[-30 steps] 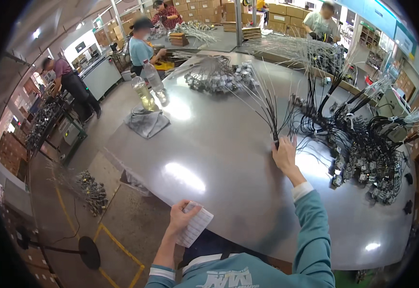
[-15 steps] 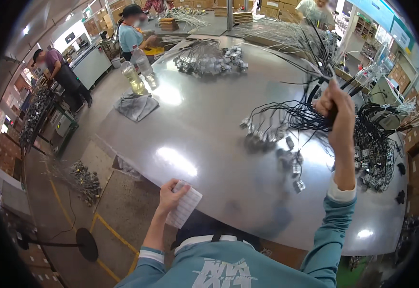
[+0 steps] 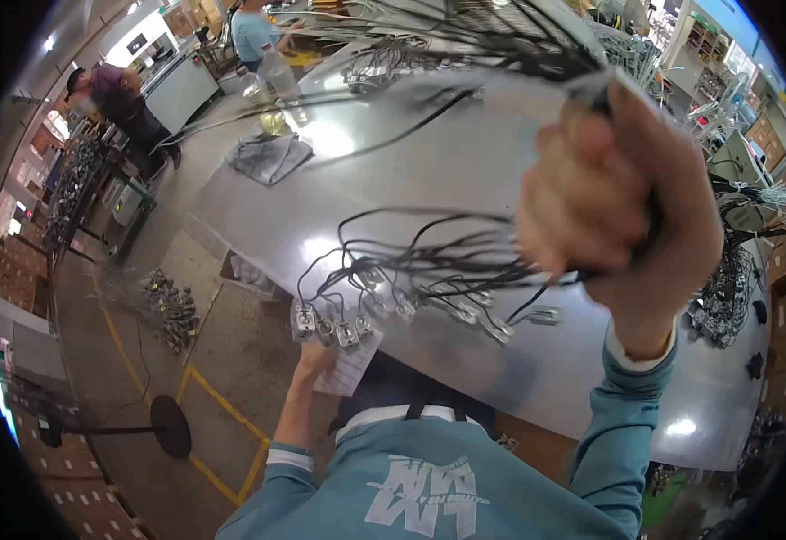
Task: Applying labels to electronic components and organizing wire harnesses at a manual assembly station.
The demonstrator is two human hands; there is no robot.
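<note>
Cable bundle (image 3: pixel 384 264) is clenched in the right hand (image 3: pixel 622 189), up and right of the paper (image 3: pixel 350 371); its connectors (image 3: pixel 348 334) extend leftward, nearer the left hand (image 3: pixel 314 357), whose partly hidden fingers hold the paper.

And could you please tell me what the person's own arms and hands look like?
The left sleeve and the right sleeve are both teal, with white at the cuffs. The right hand is ungloved but blurred; the left hand is partly hidden, with no glove showing.
</note>
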